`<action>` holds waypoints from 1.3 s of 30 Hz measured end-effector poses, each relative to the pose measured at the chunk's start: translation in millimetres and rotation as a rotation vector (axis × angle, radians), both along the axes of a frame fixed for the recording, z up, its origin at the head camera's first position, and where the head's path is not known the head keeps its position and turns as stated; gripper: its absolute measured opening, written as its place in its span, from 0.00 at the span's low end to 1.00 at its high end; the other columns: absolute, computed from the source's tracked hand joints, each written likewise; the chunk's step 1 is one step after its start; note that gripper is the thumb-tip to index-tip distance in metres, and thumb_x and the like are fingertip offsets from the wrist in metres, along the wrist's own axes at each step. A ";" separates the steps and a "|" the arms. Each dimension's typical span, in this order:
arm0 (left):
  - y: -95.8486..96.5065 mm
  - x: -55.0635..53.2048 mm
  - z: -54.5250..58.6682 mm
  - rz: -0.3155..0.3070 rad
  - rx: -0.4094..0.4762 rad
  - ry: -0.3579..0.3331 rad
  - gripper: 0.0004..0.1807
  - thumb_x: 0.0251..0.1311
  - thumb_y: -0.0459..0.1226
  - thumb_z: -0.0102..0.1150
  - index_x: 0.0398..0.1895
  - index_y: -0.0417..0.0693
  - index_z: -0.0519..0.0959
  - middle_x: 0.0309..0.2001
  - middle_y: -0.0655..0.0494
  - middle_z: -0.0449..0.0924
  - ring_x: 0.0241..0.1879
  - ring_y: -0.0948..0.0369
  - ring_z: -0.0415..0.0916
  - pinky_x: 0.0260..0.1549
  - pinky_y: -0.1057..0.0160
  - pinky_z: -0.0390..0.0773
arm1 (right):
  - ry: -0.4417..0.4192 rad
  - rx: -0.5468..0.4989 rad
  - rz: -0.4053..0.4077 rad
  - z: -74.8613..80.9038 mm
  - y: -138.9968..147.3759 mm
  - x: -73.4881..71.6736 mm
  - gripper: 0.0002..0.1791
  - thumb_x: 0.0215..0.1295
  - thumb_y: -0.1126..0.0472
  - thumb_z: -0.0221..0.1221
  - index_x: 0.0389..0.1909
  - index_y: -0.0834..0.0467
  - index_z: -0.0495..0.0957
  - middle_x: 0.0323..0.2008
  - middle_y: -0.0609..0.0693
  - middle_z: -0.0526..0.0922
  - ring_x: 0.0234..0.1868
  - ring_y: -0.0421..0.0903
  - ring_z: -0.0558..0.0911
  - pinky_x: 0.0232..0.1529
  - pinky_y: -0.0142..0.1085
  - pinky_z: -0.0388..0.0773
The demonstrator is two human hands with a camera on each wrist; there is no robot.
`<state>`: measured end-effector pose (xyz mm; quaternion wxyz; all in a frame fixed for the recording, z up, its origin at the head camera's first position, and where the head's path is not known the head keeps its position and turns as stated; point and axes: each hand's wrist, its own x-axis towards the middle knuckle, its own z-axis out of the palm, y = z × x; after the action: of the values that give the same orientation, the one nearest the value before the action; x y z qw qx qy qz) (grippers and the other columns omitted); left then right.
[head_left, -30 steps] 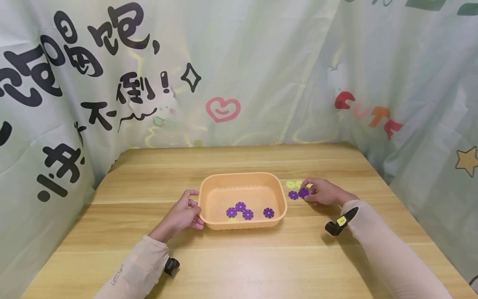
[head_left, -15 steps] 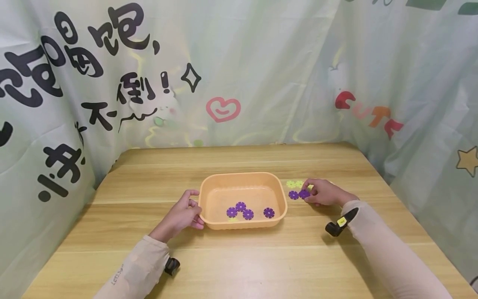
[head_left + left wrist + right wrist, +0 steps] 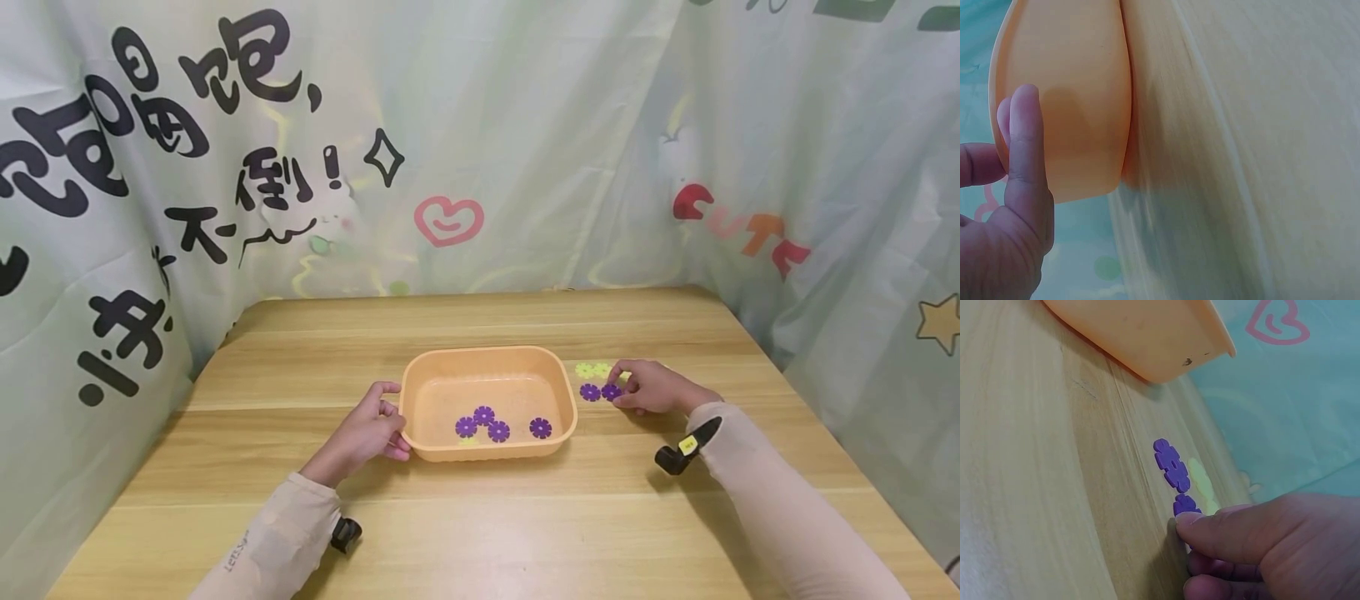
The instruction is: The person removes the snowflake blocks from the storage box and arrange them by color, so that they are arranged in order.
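Two beige sleeves [image 3: 270, 533] are reaching in from the near side of the light-orange, rounded rectangular plastic tray [image 3: 491, 452], which is resting on the wood-grain bench [image 3: 480, 525]. The left hand [image 3: 362, 433] is gripping the tray's left end, its fingers bent closely about the rim. Inside the tray, toward its near wall, three purple flower-shaped plastic discs [image 3: 483, 415] are lying clustered, a yellow-green piece [image 3: 468, 442] is partly showing just nearer, and a fourth purple disc [image 3: 540, 427] is lying apart on their right. Just right of the tray, the right hand [image 3: 660, 387] is pinching a purple notched disc [image 3: 611, 392] between nearly closed fingers. Another purple disc [image 3: 590, 392] is lying between it and the tray. Slightly farther back, yellow-green flower-shaped discs [image 3: 584, 370] are lying in a row, partly hidden by that hand. Behind the tray, a pale green printed curtain [image 3: 540, 167] is hanging.
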<state>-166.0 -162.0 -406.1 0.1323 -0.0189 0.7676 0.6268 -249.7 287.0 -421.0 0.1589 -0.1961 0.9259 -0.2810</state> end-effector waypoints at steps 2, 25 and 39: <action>0.2 0.1 0.0 0.000 -0.006 0.000 0.30 0.61 0.22 0.45 0.67 0.39 0.54 0.40 0.41 0.64 0.24 0.52 0.77 0.25 0.54 0.86 | -0.004 0.006 -0.007 1.0 0.0 0.0 0.14 0.61 0.64 0.64 0.46 0.60 0.74 0.19 0.47 0.76 0.19 0.43 0.76 0.20 0.33 0.73; -1.4 -1.1 0.8 -0.012 -0.014 -0.010 0.30 0.61 0.22 0.46 0.67 0.38 0.54 0.40 0.42 0.64 0.24 0.53 0.77 0.25 0.54 0.86 | 0.062 -0.088 0.105 22.3 -18.2 -12.4 0.15 0.65 0.65 0.61 0.49 0.66 0.72 0.27 0.51 0.81 0.23 0.47 0.81 0.22 0.35 0.79; -3.3 -4.9 0.3 0.011 -0.017 -0.048 0.22 0.70 0.29 0.39 0.66 0.41 0.57 0.44 0.37 0.65 0.27 0.52 0.76 0.26 0.54 0.86 | 0.124 -0.077 0.202 49.3 -48.1 -18.5 0.13 0.66 0.66 0.59 0.49 0.65 0.72 0.28 0.56 0.81 0.23 0.50 0.82 0.30 0.37 0.82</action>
<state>-170.9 -165.3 -405.8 0.1474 -0.0392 0.7695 0.6202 -268.2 238.9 -371.6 0.1214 -0.3112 0.8980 -0.2865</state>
